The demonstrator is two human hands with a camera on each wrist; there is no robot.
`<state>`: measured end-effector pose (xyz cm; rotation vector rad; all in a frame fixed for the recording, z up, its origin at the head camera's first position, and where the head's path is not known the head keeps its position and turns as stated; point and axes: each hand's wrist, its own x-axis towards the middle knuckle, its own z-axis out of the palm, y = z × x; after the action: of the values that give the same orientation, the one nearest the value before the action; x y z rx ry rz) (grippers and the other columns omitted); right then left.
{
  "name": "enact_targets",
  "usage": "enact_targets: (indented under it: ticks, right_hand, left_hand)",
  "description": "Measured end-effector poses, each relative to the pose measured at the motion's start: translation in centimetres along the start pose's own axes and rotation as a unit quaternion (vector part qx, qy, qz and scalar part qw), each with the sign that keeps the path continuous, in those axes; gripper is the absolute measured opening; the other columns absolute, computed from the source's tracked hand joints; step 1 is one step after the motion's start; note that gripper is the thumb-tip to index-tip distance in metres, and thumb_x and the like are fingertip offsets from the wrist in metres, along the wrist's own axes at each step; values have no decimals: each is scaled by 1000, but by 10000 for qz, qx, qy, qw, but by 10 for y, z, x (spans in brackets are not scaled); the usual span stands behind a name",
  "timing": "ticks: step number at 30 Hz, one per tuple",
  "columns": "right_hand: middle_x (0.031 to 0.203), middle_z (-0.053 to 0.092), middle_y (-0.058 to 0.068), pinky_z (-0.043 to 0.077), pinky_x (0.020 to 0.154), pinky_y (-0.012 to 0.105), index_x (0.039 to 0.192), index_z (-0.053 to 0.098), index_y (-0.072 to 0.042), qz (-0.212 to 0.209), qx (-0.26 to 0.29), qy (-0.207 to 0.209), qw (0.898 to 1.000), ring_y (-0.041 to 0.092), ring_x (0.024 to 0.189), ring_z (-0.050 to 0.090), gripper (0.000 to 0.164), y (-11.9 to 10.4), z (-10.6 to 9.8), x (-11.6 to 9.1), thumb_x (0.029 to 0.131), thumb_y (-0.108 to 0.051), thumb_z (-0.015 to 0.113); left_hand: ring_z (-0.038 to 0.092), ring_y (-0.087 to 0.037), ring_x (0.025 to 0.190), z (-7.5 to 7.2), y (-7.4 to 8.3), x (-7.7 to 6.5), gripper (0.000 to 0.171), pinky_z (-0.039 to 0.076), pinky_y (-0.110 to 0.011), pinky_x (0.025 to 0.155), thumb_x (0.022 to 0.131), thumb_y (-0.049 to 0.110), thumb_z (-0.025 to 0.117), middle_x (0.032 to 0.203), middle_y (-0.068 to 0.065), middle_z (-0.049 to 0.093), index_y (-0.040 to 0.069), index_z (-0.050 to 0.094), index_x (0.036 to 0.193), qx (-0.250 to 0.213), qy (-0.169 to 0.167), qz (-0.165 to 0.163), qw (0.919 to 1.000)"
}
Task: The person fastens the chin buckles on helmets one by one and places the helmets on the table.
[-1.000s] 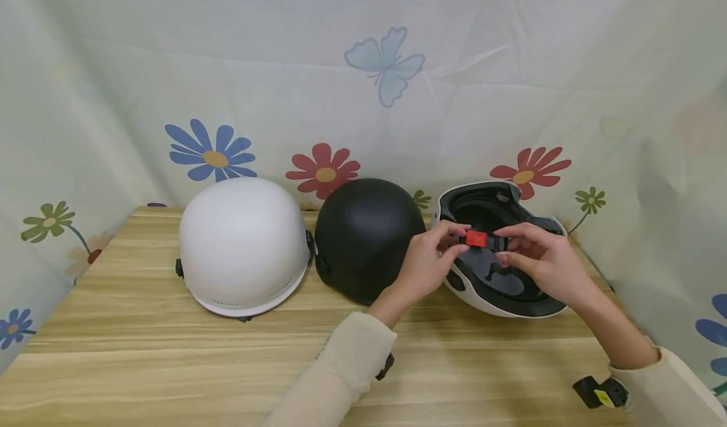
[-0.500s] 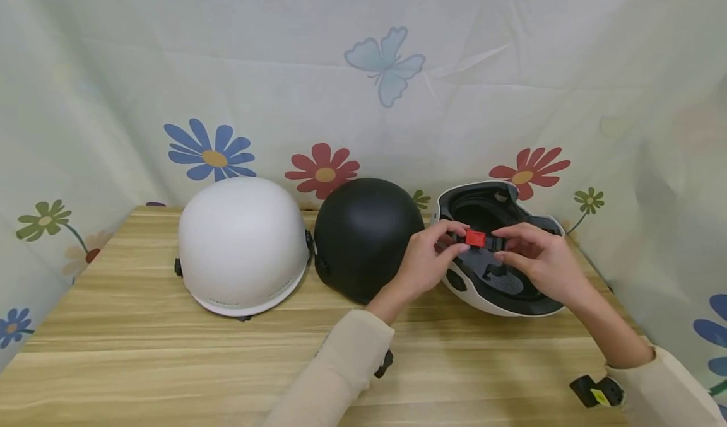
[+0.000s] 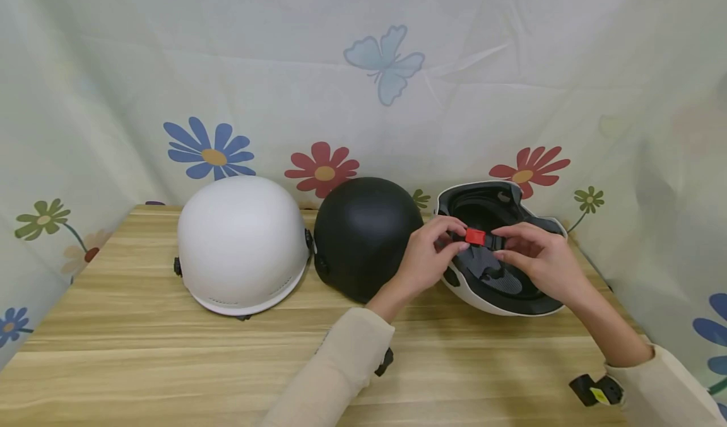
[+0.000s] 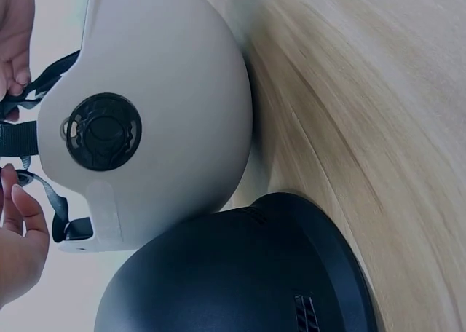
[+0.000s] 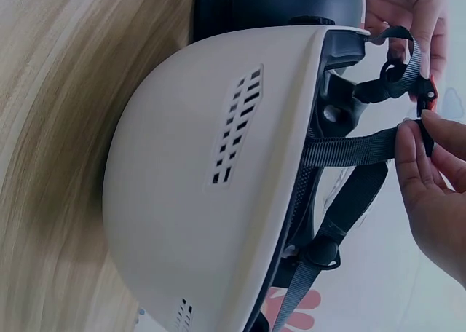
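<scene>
An upturned white helmet point(image 3: 479, 299) lies at the right of the table, its dark padded inside facing up. Over its opening, my left hand point(image 3: 426, 255) pinches the red end of the chin-strap buckle point(image 3: 475, 236) between thumb and fingers. My right hand point(image 3: 542, 260) pinches the black end point(image 3: 495, 242) of the buckle, right up against the red part. In the right wrist view, the dark webbing strap point(image 5: 349, 150) rises from the helmet to the right fingers. The left wrist view shows a black round vent point(image 4: 105, 132) on the shell, both hands at its left edge.
A black helmet point(image 3: 369, 238) stands dome up beside the upturned one. Left of it sits another white helmet point(image 3: 241, 244), also dome up. All are on a wood-grain table point(image 3: 199, 370), with a flower-printed curtain point(image 3: 272, 99) behind.
The hands stay on the two buckle ends with almost no movement; the whole view shifts slightly.
</scene>
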<state>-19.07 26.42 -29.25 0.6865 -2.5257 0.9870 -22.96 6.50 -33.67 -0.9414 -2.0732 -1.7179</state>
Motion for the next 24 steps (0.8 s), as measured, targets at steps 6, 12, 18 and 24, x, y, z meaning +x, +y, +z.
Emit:
enact_targets:
  ticks: [6,12,18,24]
  right_hand:
    - [80,61,7,47,58,13,103,64,2,30,60,-40,10000,8,64,58,30,-1,-1,1,74,9,69]
    - [81,62,8,47,59,13,104,64,2,39,52,-65,10000,7,66,59,29,-2,-1,2,76,9,68]
    - [80,62,8,48,60,14,103,63,3,145,37,-120,9998,7,66,60,28,-4,0,3,76,8,68]
    - [78,62,8,48,59,14,103,63,3,237,2,-160,9996,10,64,60,28,-6,0,5,76,6,69]
  left_hand:
    - [54,-18,72,0,-1,1,17,45,-18,63,80,7,68,99,-6,62,3,65,97,-260,158,-236,9993]
    - [55,-25,73,0,4,1,20,43,-18,61,80,2,67,96,-13,61,-2,64,99,-330,234,-385,9984]
    - [55,-18,71,-5,19,-1,18,46,-18,63,80,3,67,93,-11,61,0,65,98,-147,317,-309,9989]
    - [53,-11,71,-1,2,2,20,46,-17,63,81,9,68,93,-5,60,5,66,100,-67,310,-273,9991]
